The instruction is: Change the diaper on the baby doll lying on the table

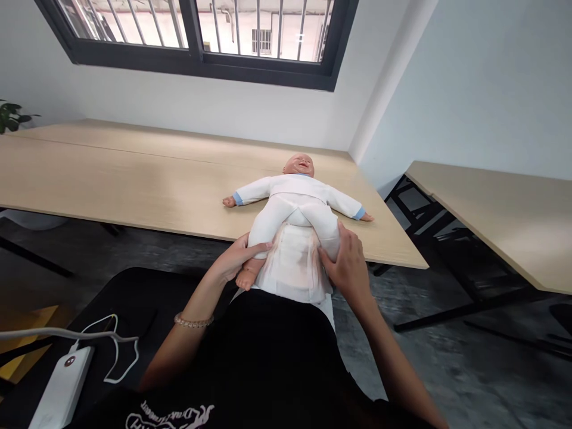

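A baby doll [299, 186] in a white outfit with blue cuffs lies on its back at the table's front edge, its legs toward me and its arms spread. My left hand [239, 255] is closed around the doll's leg on the left, thumb on top, just above the bare foot [249, 275]. On the right, my right hand [346, 259] grips the doll's other leg, with the thumb on the inner side. Between the legs a white diaper [295, 262] hangs unfolded toward my body. The foot on the right is hidden.
The wooden table [170, 185] runs along the wall under a barred window [263, 36]. A second table [500, 208] stands to the right across a gap. At lower left, a white power bank [62, 384] with a cable [117, 357] lies on a black chair [134, 304].
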Motion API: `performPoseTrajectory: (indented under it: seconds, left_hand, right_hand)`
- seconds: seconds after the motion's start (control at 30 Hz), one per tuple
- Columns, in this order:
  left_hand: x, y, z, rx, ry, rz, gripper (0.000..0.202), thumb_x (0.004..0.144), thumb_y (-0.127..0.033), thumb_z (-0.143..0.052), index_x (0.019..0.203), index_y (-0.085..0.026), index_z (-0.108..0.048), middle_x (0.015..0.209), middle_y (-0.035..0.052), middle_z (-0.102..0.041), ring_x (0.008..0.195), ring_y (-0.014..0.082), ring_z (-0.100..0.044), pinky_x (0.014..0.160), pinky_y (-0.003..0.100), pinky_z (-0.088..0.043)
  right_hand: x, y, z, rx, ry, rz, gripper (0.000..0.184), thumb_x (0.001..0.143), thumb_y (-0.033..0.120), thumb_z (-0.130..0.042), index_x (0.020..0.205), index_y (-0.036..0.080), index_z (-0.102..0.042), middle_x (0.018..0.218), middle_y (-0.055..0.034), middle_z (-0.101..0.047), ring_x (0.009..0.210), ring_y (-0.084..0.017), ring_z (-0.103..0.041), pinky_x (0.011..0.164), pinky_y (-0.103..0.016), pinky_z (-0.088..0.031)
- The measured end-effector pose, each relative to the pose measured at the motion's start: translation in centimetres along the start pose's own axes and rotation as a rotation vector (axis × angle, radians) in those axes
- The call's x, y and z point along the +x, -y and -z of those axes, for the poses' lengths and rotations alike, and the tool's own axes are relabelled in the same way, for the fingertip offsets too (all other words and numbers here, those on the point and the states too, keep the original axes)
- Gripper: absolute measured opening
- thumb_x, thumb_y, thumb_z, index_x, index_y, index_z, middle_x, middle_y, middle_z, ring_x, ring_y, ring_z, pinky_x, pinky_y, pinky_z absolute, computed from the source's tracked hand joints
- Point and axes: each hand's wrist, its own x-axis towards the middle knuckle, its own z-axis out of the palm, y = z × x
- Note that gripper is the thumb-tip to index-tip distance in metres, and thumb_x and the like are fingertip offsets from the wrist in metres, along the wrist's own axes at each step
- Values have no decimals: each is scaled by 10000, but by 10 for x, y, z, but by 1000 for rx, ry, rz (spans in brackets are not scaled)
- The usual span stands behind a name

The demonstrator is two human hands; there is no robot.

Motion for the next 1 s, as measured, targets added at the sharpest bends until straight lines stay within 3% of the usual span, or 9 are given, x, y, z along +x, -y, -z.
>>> performPoseTrajectory:
  seconds: [0.1, 0.17, 0.27, 0.37, 0.47, 0.57, 0.7, 0.83, 1.0]
  left_hand:
    - [2, 4, 1, -107, -20, 38, 526, 625, -362, -916, 1059, -147, -709, 1006, 75, -754, 923, 203, -667, 805, 257, -509]
    - [2, 5, 1, -173, -21, 64, 475, 643, -355, -904, 1036, -156, -726, 986, 71, -758, 903, 200, -675, 789, 255, -528]
    - [2, 6, 1, -202, 14, 84, 466, 650, -323, -897, 1046, -152, -722, 960, 77, -760, 861, 202, -686, 754, 258, -546]
    - [5, 11, 1, -175, 55, 86, 508, 629, -303, -909, 1057, -138, -689, 906, 76, -752, 750, 187, -681, 663, 257, -531]
    - [8, 17, 1, -213, 90, 77, 552, 628, -326, -907, 1086, -145, -658, 913, 84, -745, 753, 215, -703, 665, 283, -542]
    - [9, 23, -1, -229, 93, 92, 527, 640, -294, -895, 1078, -147, -642, 950, 93, -743, 819, 232, -718, 747, 307, -559]
    - [10, 28, -6, -195, 62, 84, 549, 640, -217, -884, 1114, -146, -617, 954, 78, -728, 843, 195, -688, 838, 313, -552]
    - [11, 33, -8, -40, 4, -31, 606, 677, -291, -871, 1196, -160, -586, 1074, 90, -706, 985, 234, -668, 904, 330, -529]
    - [9, 40, -3, 225, -53, -268, 752, 762, -333, -804, 1416, -176, -468, 1380, 124, -601, 1232, 266, -589, 1022, 312, -463]
  right_hand:
    - [-12, 1, -5, -175, 96, 280, 583, 986, 194, -468, 1556, 287, -394, 1626, -121, -340, 1532, -340, -273, 1240, -647, -194]
    - [-17, 1, -4, -191, 183, 410, 557, 987, 125, -441, 1494, 352, -482, 1633, -61, -349, 1548, -316, -256, 1245, -692, -67]
    - [-15, -1, 1, -34, 246, 448, 376, 995, 178, -476, 1280, 333, -667, 1500, -45, -541, 1487, -303, -388, 1229, -714, 33]
    - [0, 0, 7, 197, 265, 404, 272, 952, 238, -525, 1126, 292, -727, 1276, -37, -704, 1333, -292, -570, 1247, -677, 61]
    - [29, 6, 9, 327, 217, 305, 239, 856, 293, -588, 1035, 280, -745, 1090, -17, -760, 1125, -283, -683, 1285, -617, 4]
    - [65, 17, 9, 442, 133, 165, 191, 809, 344, -614, 918, 273, -753, 997, -24, -759, 1036, -289, -687, 1271, -573, -209]
    - [105, 29, 3, 682, 141, -83, 353, 825, 541, -661, 893, 200, -721, 977, -92, -740, 981, -318, -677, 987, -498, -526]
    - [128, 25, -14, 754, 145, -254, 461, 769, 608, -695, 865, 157, -680, 927, -91, -728, 873, -279, -669, 810, -391, -556]
    - [145, 12, -32, 573, 111, -358, 372, 787, 531, -673, 807, 159, -661, 837, -85, -715, 872, -295, -668, 831, -410, -541]
